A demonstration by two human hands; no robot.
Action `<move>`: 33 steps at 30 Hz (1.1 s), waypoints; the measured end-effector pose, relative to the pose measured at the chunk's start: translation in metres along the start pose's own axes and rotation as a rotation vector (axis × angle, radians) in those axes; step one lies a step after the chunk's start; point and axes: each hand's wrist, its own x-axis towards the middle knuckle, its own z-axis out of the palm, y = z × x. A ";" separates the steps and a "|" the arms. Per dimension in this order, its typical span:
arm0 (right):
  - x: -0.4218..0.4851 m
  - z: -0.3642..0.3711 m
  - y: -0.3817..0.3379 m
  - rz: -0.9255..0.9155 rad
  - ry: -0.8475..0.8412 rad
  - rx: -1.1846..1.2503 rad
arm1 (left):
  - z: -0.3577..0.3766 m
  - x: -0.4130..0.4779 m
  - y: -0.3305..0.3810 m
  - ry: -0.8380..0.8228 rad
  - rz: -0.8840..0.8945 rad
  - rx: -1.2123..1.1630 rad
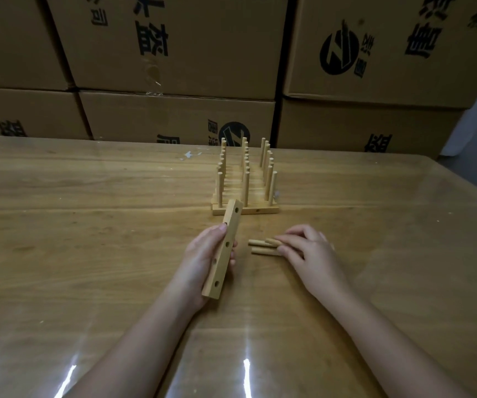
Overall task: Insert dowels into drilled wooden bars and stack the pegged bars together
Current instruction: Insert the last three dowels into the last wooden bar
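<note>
My left hand [202, 259] grips a pale wooden bar [225, 248] with several drilled holes along its face, held off the table and pointing away from me. Just right of it, a few short dowels [261, 247] lie side by side on the table. My right hand [306, 251] lies over their right ends, fingertips pinching the dowels. Farther back stands a row of pegged bars [245, 196] packed together, several upright dowels rising from them in three lines.
The wooden table [87, 225] is covered with a glossy clear sheet that reflects light near me. Stacked cardboard boxes [174, 67] with black print form a wall along the table's far edge.
</note>
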 end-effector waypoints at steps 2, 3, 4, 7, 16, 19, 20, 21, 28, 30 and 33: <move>-0.007 0.000 -0.003 0.004 0.090 0.100 | 0.000 0.002 -0.002 0.005 -0.004 0.019; -0.010 0.001 -0.005 0.023 0.127 0.196 | 0.000 0.003 -0.003 0.002 -0.015 0.034; -0.013 0.002 -0.007 0.042 0.147 0.290 | 0.000 0.002 -0.003 -0.008 -0.028 0.051; -0.019 0.008 -0.010 0.041 0.159 0.379 | -0.002 0.003 -0.005 -0.030 -0.017 0.164; -0.017 0.010 -0.008 0.042 0.158 0.576 | 0.007 0.000 -0.012 -0.156 0.154 0.429; -0.018 0.012 -0.008 -0.013 0.176 0.560 | 0.005 0.001 -0.014 -0.227 0.168 0.475; -0.018 0.013 -0.008 -0.028 0.182 0.555 | 0.004 0.001 -0.014 -0.248 0.169 0.476; -0.017 0.013 -0.007 -0.035 0.186 0.554 | 0.005 0.001 -0.014 -0.262 0.169 0.478; -0.018 0.012 -0.007 -0.053 0.152 0.555 | 0.006 0.001 -0.017 -0.279 0.191 0.498; -0.018 0.011 -0.007 -0.054 0.160 0.545 | 0.006 0.001 -0.017 -0.276 0.191 0.510; -0.018 0.012 -0.008 -0.073 0.187 0.490 | 0.007 -0.002 -0.018 -0.265 0.187 0.534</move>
